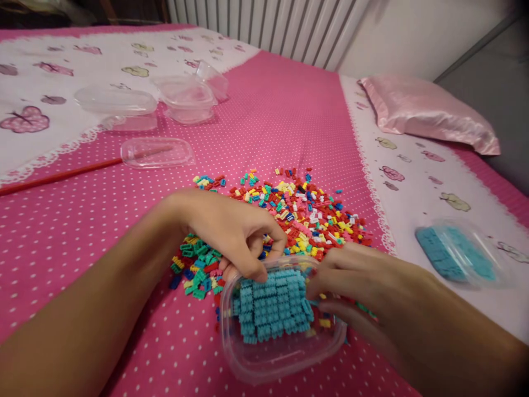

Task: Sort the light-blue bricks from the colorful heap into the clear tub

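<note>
A clear plastic container [285,358] stands tilted toward me, with teal toy bricks [275,306] packed in neat rows inside. My left hand [231,231] grips its far rim, thumb over the edge and the other fingers curled behind. Inside the right part of the container, the bent fingers of my right hand [355,281] are drawn together at the right edge of the teal rows. Whatever lies between those fingertips is hidden. Loose toy bricks [301,209] in red, yellow, green, white, pink and blue are heaped just beyond the container and partly under it.
To the right, another clear container [475,253] holds teal bricks. Clear containers [185,99] stand at the back left, near a clear lid [157,151] and a red stick [70,173]. A pink pillow [425,110] lies at the right on the pink dotted bedspread [264,121].
</note>
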